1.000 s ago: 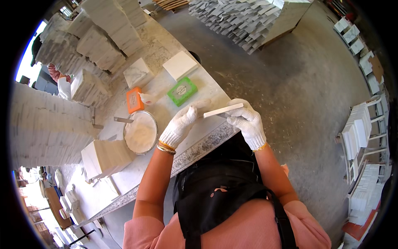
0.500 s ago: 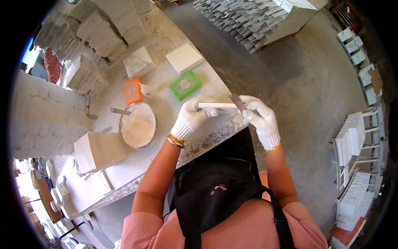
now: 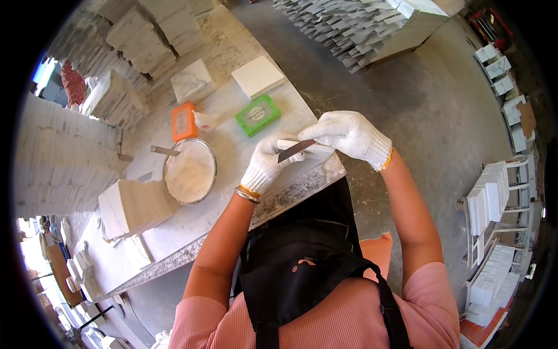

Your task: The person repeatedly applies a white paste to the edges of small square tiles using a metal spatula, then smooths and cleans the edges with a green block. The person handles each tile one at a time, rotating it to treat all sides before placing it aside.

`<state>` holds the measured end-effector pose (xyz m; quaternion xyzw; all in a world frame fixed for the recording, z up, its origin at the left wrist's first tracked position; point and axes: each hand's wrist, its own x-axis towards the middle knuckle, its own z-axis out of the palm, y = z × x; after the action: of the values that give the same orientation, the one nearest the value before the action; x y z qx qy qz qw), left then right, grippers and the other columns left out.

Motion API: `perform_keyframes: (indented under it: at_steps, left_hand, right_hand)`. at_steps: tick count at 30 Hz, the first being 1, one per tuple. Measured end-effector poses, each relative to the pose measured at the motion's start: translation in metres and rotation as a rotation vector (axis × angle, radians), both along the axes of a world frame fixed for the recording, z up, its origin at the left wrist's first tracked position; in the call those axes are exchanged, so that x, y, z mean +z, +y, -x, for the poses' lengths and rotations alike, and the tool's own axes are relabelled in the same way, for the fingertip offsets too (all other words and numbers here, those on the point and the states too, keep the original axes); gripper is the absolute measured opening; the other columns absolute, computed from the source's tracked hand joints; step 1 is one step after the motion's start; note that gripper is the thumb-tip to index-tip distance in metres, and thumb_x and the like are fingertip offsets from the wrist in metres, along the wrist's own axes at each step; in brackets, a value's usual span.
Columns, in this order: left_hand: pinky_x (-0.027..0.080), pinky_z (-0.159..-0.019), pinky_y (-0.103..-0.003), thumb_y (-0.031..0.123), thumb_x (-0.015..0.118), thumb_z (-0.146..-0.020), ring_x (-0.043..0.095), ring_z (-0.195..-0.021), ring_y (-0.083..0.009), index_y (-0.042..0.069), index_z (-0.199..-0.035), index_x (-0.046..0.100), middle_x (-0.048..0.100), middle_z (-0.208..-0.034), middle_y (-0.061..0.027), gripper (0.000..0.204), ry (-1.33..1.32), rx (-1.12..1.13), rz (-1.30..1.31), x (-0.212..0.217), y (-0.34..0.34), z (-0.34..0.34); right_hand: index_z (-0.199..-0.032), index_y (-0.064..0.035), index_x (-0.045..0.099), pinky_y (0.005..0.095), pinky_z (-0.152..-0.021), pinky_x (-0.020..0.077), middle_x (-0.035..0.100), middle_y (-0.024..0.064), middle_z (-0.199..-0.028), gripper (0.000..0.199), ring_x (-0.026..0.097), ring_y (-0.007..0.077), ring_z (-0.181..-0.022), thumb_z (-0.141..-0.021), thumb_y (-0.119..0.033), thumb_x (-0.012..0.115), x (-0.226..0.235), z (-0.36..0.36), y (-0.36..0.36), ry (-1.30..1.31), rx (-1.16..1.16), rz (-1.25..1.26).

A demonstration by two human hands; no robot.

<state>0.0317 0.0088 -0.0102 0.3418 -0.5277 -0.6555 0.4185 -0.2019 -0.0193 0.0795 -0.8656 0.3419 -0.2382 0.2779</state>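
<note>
My left hand (image 3: 261, 166), in a white knitted glove, is closed on a white stone tile (image 3: 319, 149), held edge-on above the near edge of the table. A thin, flat metal scraper blade (image 3: 295, 152) is pinched in my gloved right hand (image 3: 353, 136). The blade slants down to the left across the tile's near edge; whether it touches the tile I cannot tell. To the left stands a round metal-rimmed bowl (image 3: 215, 171) of pale paste or powder. A flat metal strip (image 3: 164, 150) sticks out of it over the far rim.
Beyond my hands lie a green box (image 3: 258, 116), an orange box (image 3: 183, 122), a small white bottle (image 3: 204, 120) and a white tile stack (image 3: 257, 77). More tile stacks (image 3: 136, 206) crowd the table's left. Tile racks (image 3: 488, 198) stand on the floor at right.
My right hand has swung its wrist outward and tipped the scraper blade leftward, from the tile's right end to across its near edge. My left hand still holds the tile.
</note>
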Motion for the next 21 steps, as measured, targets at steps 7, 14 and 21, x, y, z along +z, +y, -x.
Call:
perform_keyframes:
  at_steps: [7, 14, 21]
  left_hand:
    - [0.053, -0.084, -0.026, 0.008, 0.070, -0.092, 0.066, -0.090, -0.0103, -0.003, -0.110, 0.070, 0.074, -0.100, -0.0077, 0.021, 0.026, 0.011, -0.103, 0.008, 0.003, 0.004]
    - [0.054, -0.085, -0.028, 0.011, 0.069, -0.089, 0.067, -0.093, -0.0124, -0.004, -0.111, 0.069, 0.074, -0.104, -0.0081, 0.026, 0.121, -0.015, -0.013, -0.009, 0.003, 0.001]
    - [0.052, -0.082, -0.026, 0.004, 0.067, -0.090, 0.064, -0.088, -0.0098, -0.003, -0.112, 0.070, 0.073, -0.100, -0.0053, 0.023, 0.077, 0.006, -0.078, -0.007, 0.001, 0.003]
  right_hand:
    - [-0.107, -0.0175, 0.078, 0.0361, -0.070, 0.0516, 0.068, 0.0063, -0.084, 0.021, 0.065, 0.0251, -0.077, -0.092, -0.016, 0.064, 0.002, 0.007, 0.006, 0.082, -0.019, -0.052]
    - [-0.109, -0.0196, 0.077, 0.0371, -0.070, 0.0513, 0.064, 0.0056, -0.080, 0.024, 0.063, 0.0252, -0.076, -0.092, -0.016, 0.061, 0.007, 0.015, 0.019, 0.152, -0.071, 0.029]
    - [-0.111, -0.0248, 0.076, 0.0381, -0.069, 0.0516, 0.063, 0.0039, -0.078, 0.026, 0.063, 0.0255, -0.075, -0.090, -0.016, 0.062, 0.003, 0.008, 0.010, 0.143, -0.037, 0.109]
